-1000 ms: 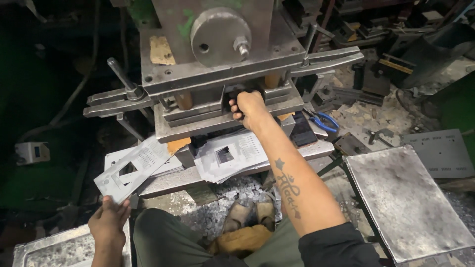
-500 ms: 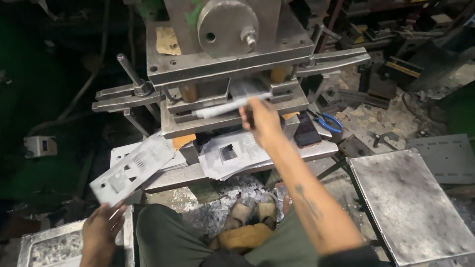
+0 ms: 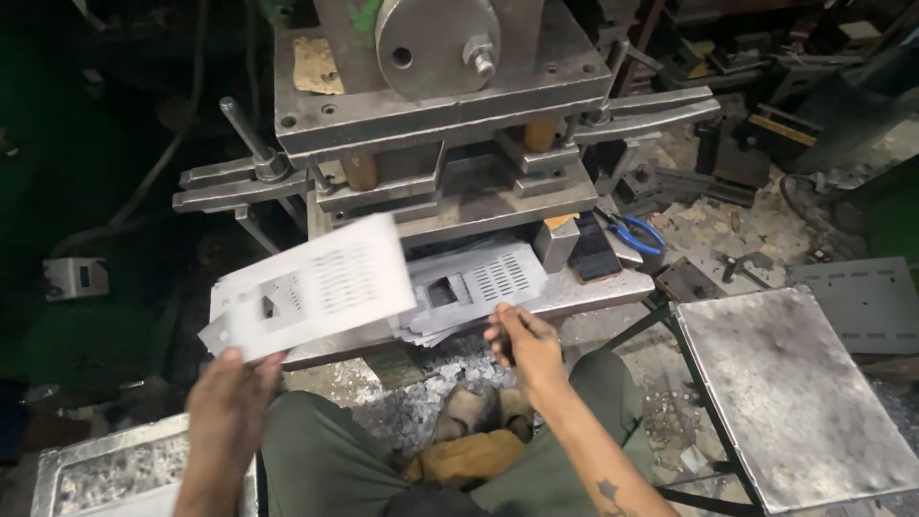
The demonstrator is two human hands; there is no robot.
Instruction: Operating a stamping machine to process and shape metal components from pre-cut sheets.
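Lower left of the frame, our left hand (image 3: 230, 402) grips a blurred punched metal sheet (image 3: 311, 285) by its lower edge. At centre, our right hand (image 3: 525, 343) hovers half-curled, holding nothing, just below the sheet stack (image 3: 474, 287). Above stands the press (image 3: 450, 115).

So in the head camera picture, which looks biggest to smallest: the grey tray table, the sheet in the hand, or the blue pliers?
1. Grey tray table, clearly the largest.
2. Punched metal sheet in the left hand; it is blurred and nearer the camera, so may look oversized.
3. Blue-handled pliers, smallest.
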